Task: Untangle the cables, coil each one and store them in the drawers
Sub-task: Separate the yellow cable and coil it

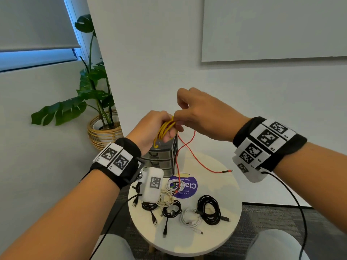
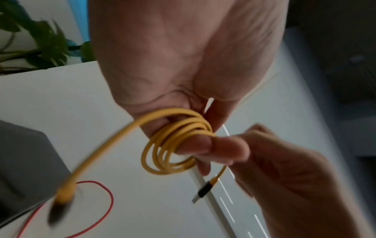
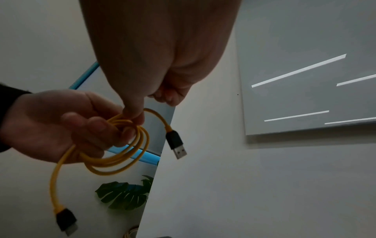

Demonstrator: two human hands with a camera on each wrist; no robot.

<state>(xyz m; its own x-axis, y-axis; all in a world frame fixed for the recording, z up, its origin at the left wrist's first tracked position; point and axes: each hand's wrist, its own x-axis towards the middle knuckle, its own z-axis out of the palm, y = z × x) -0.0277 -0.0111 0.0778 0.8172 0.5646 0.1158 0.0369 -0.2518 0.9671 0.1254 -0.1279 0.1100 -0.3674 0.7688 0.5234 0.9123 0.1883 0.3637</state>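
Held up over the table, a yellow cable (image 1: pixel 163 130) is wound into a small coil. My left hand (image 1: pixel 170 135) grips that coil (image 2: pixel 175 145), with its fingers through the loops. My right hand (image 1: pixel 177 120) pinches the top of the yellow coil (image 3: pixel 122 145) between thumb and finger. A short tail with a black USB plug (image 3: pixel 177 143) hangs free beside the pinch. The other plug (image 3: pixel 65 220) dangles below my left hand. A red cable (image 1: pixel 187 147) lies uncoiled over the grey drawer unit (image 1: pixel 161 158) and trails onto the table.
The round white table (image 1: pixel 225 194) stands below my hands. Several coiled cables lie on it, among them a black one (image 1: pixel 208 209) and a white one (image 1: pixel 189 216). A purple sticker (image 1: pixel 187 186) lies near the drawers. A potted plant (image 1: pixel 97 102) stands at the left.
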